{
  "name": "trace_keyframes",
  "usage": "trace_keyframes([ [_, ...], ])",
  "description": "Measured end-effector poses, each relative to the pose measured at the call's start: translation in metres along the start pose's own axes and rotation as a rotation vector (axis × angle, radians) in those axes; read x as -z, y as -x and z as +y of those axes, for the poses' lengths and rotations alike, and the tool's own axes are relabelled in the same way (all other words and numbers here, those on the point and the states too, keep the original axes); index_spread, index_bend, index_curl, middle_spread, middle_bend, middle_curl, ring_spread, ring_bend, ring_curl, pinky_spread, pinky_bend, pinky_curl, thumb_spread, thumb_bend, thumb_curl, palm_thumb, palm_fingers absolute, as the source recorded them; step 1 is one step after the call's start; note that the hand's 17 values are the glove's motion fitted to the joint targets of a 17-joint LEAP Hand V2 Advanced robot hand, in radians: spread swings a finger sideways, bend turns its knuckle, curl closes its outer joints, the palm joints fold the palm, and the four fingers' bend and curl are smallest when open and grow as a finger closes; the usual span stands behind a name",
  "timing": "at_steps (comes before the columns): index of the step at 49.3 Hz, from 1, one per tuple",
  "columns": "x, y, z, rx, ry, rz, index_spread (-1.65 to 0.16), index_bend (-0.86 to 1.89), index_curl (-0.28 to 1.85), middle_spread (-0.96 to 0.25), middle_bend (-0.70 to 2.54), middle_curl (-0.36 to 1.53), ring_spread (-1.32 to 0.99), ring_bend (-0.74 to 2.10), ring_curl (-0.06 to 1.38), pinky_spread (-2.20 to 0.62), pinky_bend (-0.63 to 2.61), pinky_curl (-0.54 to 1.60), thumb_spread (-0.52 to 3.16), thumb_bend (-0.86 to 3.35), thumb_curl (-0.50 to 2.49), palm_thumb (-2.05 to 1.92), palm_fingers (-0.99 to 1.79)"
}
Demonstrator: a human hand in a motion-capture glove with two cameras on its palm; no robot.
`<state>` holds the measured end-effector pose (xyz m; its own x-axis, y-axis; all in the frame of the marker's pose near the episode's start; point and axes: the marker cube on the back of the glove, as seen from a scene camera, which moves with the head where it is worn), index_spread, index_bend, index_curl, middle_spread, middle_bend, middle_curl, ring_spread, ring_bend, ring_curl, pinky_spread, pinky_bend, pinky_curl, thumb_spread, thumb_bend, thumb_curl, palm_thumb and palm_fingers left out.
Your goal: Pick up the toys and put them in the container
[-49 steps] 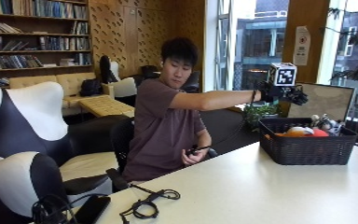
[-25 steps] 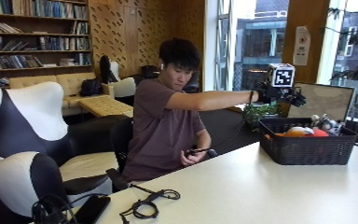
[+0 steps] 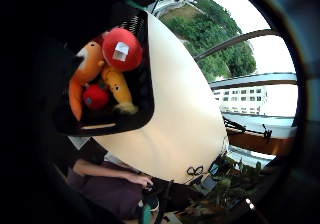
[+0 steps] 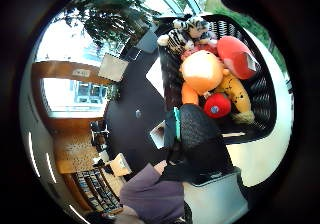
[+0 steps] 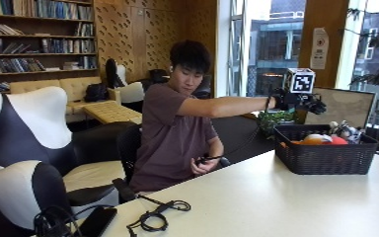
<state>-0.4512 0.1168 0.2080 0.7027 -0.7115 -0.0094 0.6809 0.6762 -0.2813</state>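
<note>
- Your gloved right hand hangs in the air at the end of your outstretched arm, just above the near-left rim of the black woven basket.
- I cannot tell whether your fingers are straight or curled; the outside view shows them only as a dark shape, and neither palm view shows them clearly. Nothing shows in your grasp.
- The basket stands directly below and slightly beyond your hand on the white tabletop, near its far edge.
- The toys lie inside the basket, under your palm: an orange plush in the middle, a large red plush with a white tag touching it on one side, and a small red ball-shaped toy against its lower part.
- A striped tiger plush sits at the end of the basket farthest from your body.
- A yellow-orange spotted plush lies beneath the red one, beside the small red toy.
- From the outside view only the tops of the orange and red toys show above the rim.
- Your bare left hand rests low by your lap, well away from the basket, holding a small dark object I cannot identify.
- A coiled black cable lies on the tabletop's near corner, well behind your working hand.
</note>
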Motion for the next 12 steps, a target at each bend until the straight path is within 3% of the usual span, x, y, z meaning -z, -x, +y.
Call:
trace_keyframes([
  [2,0.002,0.002,0.006,0.149,0.006,-0.084,-0.24,0.16,0.37,-0.06,0.17,0.33,0.01,0.44,0.36,0.03,0.72,0.34,1.36,-0.01,0.38,0.03,-0.07],
  [5,0.002,0.009,0.007,0.208,0.011,-0.123,-0.24,0.16,0.36,-0.06,0.17,0.33,0.01,0.44,0.36,0.03,0.71,0.34,1.36,-0.01,0.37,0.04,-0.07],
  [10,0.002,0.033,0.001,0.156,0.003,-0.139,-0.24,0.16,0.36,-0.06,0.17,0.33,0.01,0.44,0.36,0.03,0.71,0.34,1.36,-0.01,0.37,0.04,-0.06],
  [12,-0.001,0.028,-0.003,0.036,0.003,-0.06,-0.23,0.16,0.36,-0.06,0.17,0.33,0.01,0.44,0.36,0.04,0.71,0.34,1.37,-0.01,0.37,0.04,-0.06],
])
